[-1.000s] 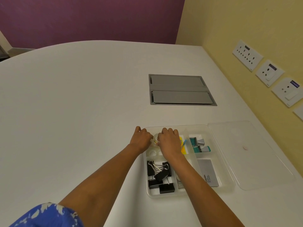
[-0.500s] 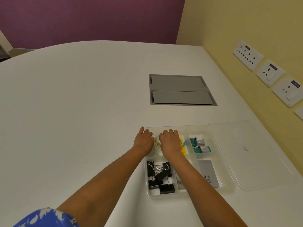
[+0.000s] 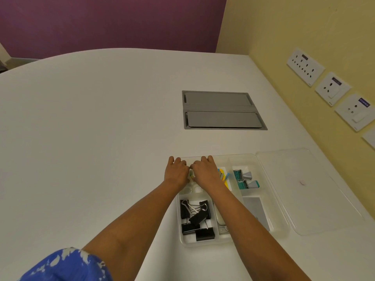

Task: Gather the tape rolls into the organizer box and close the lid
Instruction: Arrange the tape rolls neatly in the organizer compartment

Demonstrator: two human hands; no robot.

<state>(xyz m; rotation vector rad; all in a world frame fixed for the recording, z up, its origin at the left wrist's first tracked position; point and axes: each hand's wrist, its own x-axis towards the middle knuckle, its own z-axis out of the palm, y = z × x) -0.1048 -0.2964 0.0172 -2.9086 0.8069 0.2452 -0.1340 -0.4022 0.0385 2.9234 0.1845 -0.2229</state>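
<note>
Both hands, left hand & right hand, press flat, fingers spread, over clear tape rolls in organizer box far-left compartment; grip hidden. Rolls likely light, slick; hold by rims. Lid lies open on tabletop.

One second ago both hands were curled over the far left compartment of the organizer box, holding a clear tape roll between them. Now the left hand and the right hand lie flatter, with fingers stretched toward the far wall of the box, and the roll is nearly hidden between them.
</note>
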